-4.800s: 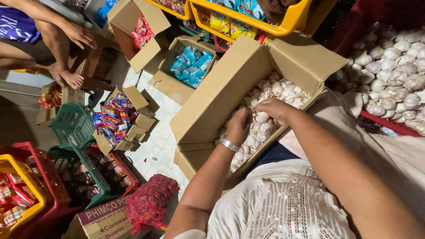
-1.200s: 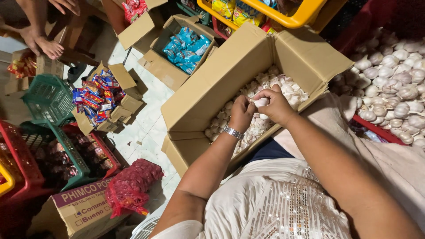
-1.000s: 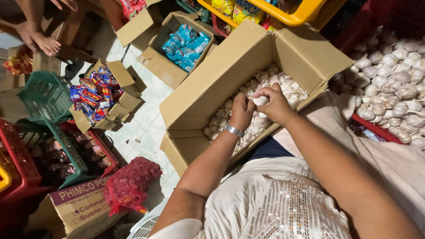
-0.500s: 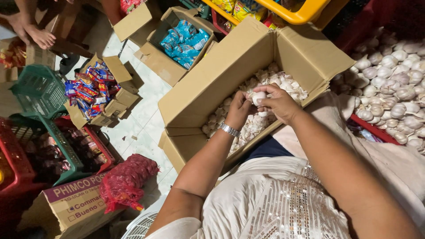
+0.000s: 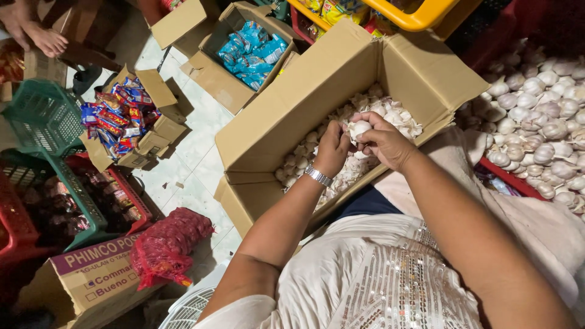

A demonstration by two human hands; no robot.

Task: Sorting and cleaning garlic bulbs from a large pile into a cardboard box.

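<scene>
Both hands are over an open cardboard box [image 5: 286, 116] that holds loose garlic cloves and papery skins [image 5: 396, 116]. My left hand [image 5: 332, 149], with a silver watch on its wrist, and my right hand [image 5: 384, 141] grip the same white garlic bulb [image 5: 358, 128] between their fingertips, just above the pile. The box leans against my lap, flaps spread open.
A heap of whole garlic bulbs [image 5: 542, 122] lies at right in a red crate. On the floor at left stand boxes of blue packets [image 5: 250, 52] and colourful packets [image 5: 116, 119], green [image 5: 42, 116] and red baskets, a red mesh bag [image 5: 167, 247]. Another person's foot [image 5: 42, 39] is top left.
The view has shifted slightly, so the floor boxes sit higher in frame. Both hands stay together on a garlic bulb above the box, working it between the fingers.
</scene>
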